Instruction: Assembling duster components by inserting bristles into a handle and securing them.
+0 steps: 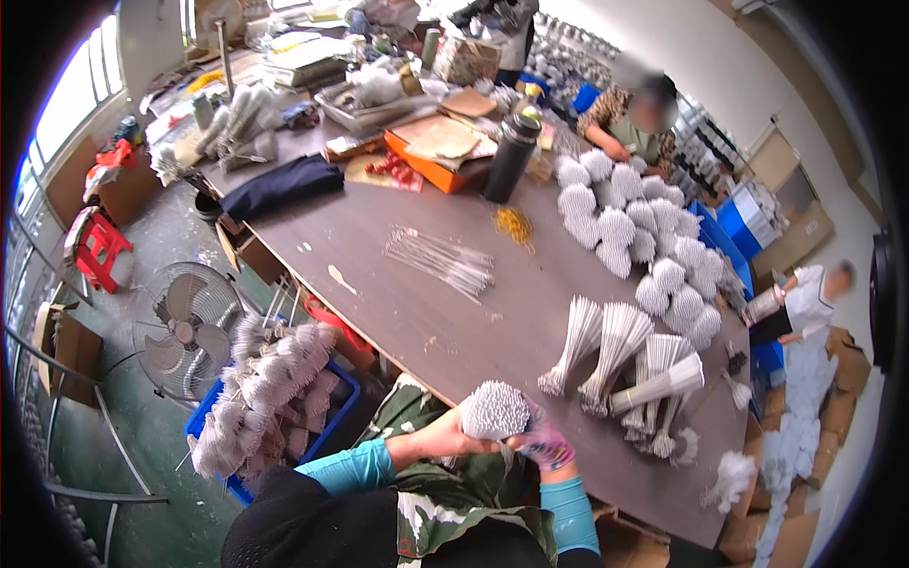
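Note:
Between my two hands, over my lap at the table's near edge, is a round bundle of thin white sticks [495,411], its packed ends facing up. My bare left hand [441,435] is wrapped round the bundle's left side. My right hand [547,437], in a pink patterned glove, grips its right side. Their fingertips are partly hidden behind the bundle. To the right on the table, several similar bundles [614,350] flare out from narrow tied ends. A loose row of thin white sticks [440,260] lies farther off.
Many bundles [615,229] are stacked at the table's [379,303] far right, near a seated person [630,118]. A black bottle [512,156], yellow rubber bands [513,228] and an orange box [431,170] lie beyond. At left are a blue crate [331,417] of bundles and a fan [187,331].

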Motion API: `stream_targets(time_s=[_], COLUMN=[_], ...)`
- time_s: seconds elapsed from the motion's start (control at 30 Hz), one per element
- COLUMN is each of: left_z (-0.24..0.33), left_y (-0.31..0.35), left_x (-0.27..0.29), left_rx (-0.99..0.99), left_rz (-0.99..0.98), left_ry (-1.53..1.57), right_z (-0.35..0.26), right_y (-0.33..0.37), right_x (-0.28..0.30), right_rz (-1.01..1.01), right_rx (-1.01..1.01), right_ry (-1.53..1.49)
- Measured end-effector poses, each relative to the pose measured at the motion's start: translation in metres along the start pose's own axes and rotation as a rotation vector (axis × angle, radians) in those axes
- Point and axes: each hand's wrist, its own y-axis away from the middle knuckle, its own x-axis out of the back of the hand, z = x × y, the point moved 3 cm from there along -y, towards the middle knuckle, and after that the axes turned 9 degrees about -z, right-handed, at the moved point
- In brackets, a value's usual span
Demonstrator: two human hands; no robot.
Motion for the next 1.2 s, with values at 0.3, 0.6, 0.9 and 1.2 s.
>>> stream_targets(time_s=[0.3,0.6,0.9,1.2], left_z=[0.008,0.033,0.035,0.025], left_y=[0.0,0.048,0.189,0.223], left_x=[0.0,-0.034,-0.09,-0.124], left_rx=[-0.209,0.149,0.494,0.554], left_rz=[0.317,0.612,0.75,0.478], left_ry=[-0.714,-0.599,-1.011,-0.598], right_z=[0.056,0.076,0.142,0.189], right_y=[-0.023,-0.073,-0.133,-0.122], right_x=[0.017,0.024,0.004,0.085], right_rz=[-0.453,-0.701,-0.911,-0.684], right_rx=[0.001,-0.332,-0.488,-0.261], right_ry=[-0.332,-0.759,-0.783,-0.744])
